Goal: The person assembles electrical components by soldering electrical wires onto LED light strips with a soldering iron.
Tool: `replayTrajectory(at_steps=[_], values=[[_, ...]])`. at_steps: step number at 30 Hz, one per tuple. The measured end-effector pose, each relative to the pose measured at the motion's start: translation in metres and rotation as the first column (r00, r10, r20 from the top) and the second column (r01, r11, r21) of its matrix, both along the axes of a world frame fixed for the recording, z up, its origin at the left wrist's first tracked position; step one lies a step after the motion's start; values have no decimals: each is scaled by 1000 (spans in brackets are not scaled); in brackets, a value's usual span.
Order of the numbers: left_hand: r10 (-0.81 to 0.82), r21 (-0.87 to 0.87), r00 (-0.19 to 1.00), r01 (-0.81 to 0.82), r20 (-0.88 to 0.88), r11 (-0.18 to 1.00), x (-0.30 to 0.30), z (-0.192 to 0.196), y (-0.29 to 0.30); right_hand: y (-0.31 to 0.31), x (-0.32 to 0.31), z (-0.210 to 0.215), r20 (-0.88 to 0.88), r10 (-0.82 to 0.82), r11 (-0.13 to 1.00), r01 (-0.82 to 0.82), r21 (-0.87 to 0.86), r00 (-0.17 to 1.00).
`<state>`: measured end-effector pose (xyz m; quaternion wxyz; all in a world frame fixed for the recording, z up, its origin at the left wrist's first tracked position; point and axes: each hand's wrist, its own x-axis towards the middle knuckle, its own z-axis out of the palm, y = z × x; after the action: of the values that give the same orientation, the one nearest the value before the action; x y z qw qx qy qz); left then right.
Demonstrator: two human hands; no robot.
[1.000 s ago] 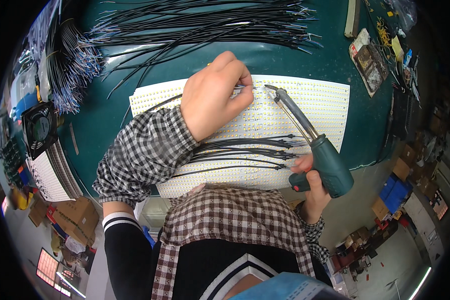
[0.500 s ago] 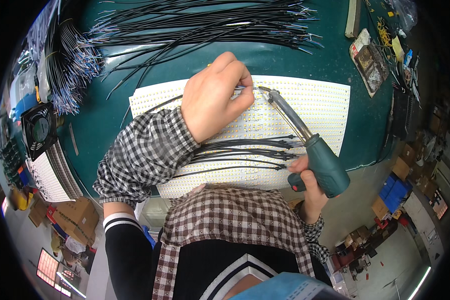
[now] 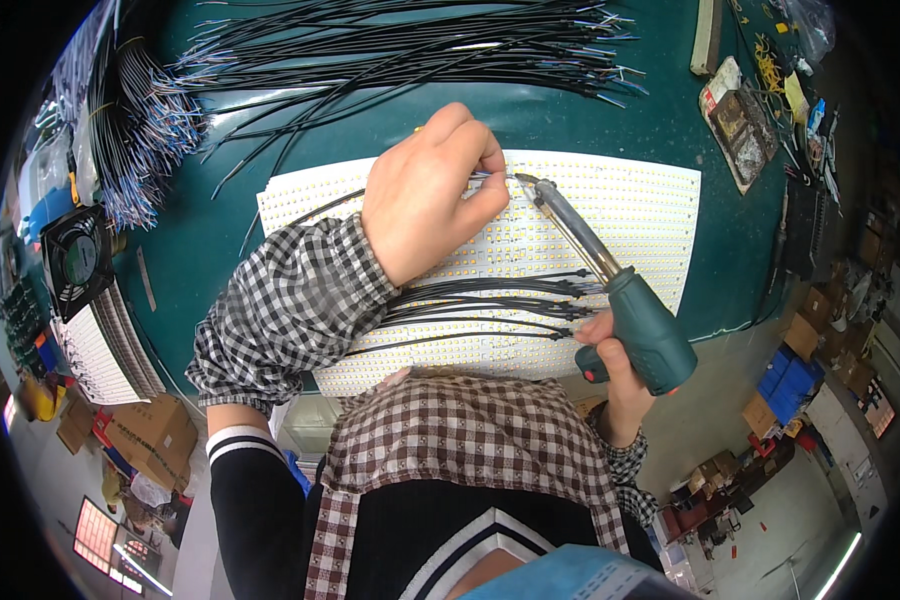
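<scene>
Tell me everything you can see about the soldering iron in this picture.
The soldering iron has a thick dark-green handle with a small red button near its base, and a long metal barrel ending in a tip. The right hand grips the handle from below. It lies slanted over the white LED panel, tip pointing up and left, meeting the thin wire pinched in the left hand. A bundle of black wires runs beneath the barrel.

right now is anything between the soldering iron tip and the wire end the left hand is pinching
Nothing visible. The soldering iron tip sits right beside the wire end pinched by the left hand over the LED panel.
</scene>
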<state>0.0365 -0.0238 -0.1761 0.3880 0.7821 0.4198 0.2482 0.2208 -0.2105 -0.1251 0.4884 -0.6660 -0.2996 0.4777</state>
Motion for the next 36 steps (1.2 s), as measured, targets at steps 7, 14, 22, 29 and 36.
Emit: replayTrajectory(at_steps=[7, 14, 22, 29, 36], values=[[2, 8, 1000, -2, -6, 1000, 0, -1, 0, -1, 2, 0, 70, 64, 997, -66, 30, 995], [6, 10, 1000, -6, 6, 1000, 0, -1, 0, 1, 3, 2, -51, -7, 998, 10, 61, 999], [60, 396, 989, -2, -134, 918, 1, 25, -21, 1, 7, 1, 80, -33, 990, 21, 137, 996], [-334, 44, 936, 340, -112, 939, -4, 17, -45, -2, 10, 4, 1, -183, 958, 178, 224, 983], [-366, 54, 925, 373, -107, 926, 1, 23, -47, -9, 12, -2, -16, -227, 914, 219, 342, 974]])
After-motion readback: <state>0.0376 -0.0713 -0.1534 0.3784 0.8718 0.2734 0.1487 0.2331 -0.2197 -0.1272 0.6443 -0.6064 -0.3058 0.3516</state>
